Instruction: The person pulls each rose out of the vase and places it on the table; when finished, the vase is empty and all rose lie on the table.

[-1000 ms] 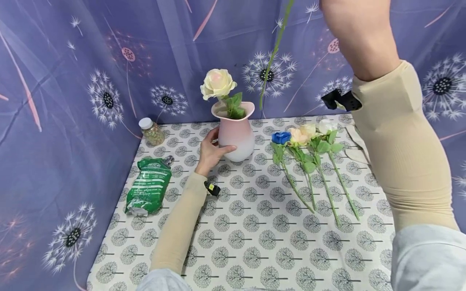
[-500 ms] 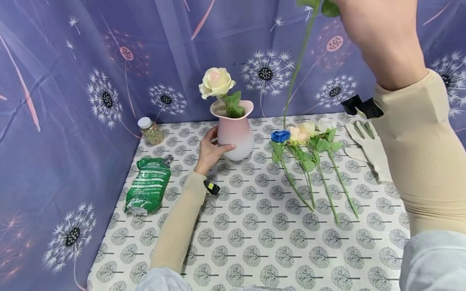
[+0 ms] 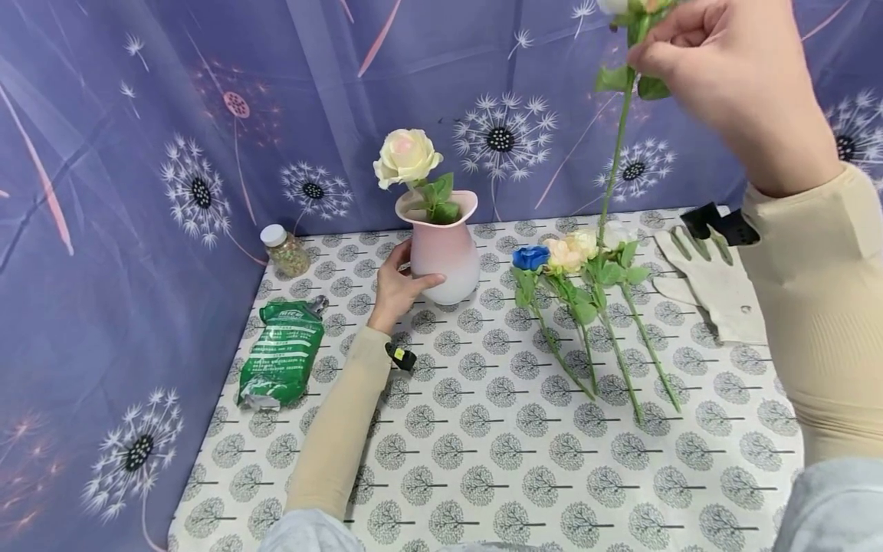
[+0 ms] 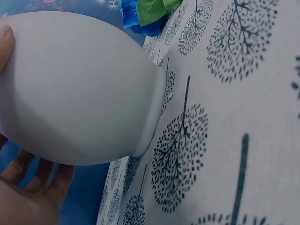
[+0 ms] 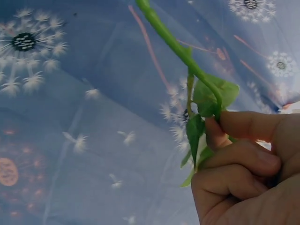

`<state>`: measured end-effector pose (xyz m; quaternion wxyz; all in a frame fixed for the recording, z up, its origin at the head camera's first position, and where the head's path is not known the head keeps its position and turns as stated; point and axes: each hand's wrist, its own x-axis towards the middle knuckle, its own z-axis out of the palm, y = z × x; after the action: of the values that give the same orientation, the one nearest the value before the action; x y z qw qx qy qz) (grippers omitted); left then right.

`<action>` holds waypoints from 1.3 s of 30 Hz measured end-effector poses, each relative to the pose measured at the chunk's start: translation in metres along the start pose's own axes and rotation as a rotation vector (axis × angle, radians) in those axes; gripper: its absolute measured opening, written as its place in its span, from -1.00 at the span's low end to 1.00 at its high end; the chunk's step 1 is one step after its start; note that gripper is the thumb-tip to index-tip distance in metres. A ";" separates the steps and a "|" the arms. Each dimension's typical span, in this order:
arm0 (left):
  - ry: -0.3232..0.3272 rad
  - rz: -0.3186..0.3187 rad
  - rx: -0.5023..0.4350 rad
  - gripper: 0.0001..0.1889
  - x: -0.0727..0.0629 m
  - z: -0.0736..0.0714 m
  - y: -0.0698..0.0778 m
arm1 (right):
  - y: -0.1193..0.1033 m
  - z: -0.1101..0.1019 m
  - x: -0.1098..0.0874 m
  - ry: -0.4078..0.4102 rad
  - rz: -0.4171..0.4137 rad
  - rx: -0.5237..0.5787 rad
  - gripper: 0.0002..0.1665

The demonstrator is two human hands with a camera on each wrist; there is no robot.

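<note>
My left hand (image 3: pixel 400 290) grips the side of a pink-and-white vase (image 3: pixel 448 264), which stands upright on the patterned tablecloth. A cream rose (image 3: pixel 407 157) with green leaves stands in its mouth. In the left wrist view, the fingers of the left hand (image 4: pixel 35 187) curve round the vase's pale belly (image 4: pixel 79 89). Raised at the upper right, my right hand (image 3: pixel 745 84) pinches a rose stem (image 3: pixel 615 161) just below its flower, whose white petals are partly cut off by the frame. The right wrist view has the right hand (image 5: pixel 253 164) with thumb and fingers on the green stem (image 5: pixel 171 42).
Several roses lie right of the vase, among them a blue rose (image 3: pixel 530 257) and a peach rose (image 3: pixel 566 257). Beyond them is a white glove (image 3: pixel 720 287). A green bag (image 3: pixel 281 353) and a lidded jar (image 3: pixel 286 251) are at the left. A purple curtain (image 3: pixel 331 69) hangs behind.
My right hand has moved right and slightly down with the rose, bringing its leaves and part of its flower into view. The glove has become uncovered. My left hand stays on the vase.
</note>
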<state>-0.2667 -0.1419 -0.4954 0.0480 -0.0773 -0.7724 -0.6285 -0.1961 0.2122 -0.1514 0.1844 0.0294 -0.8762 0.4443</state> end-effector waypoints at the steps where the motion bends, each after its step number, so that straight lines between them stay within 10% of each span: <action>1: 0.000 0.003 0.002 0.02 0.000 0.000 0.000 | 0.004 -0.002 0.000 -0.022 0.015 -0.040 -0.67; 11: 0.001 -0.003 0.001 0.02 -0.001 -0.001 -0.002 | 0.067 -0.004 0.000 -0.245 0.195 -0.241 -0.82; 18: 0.001 -0.004 -0.001 0.01 -0.001 -0.002 -0.003 | 0.121 0.011 -0.003 -0.376 0.303 -0.333 -0.47; 39: 0.009 0.018 0.001 0.00 -0.004 -0.003 -0.001 | 0.251 0.055 -0.023 -0.548 0.412 -0.326 -0.68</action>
<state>-0.2634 -0.1453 -0.4965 0.0573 -0.0814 -0.7719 -0.6279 -0.2446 0.3178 -0.3813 -0.1476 -0.0593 -0.9398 0.3024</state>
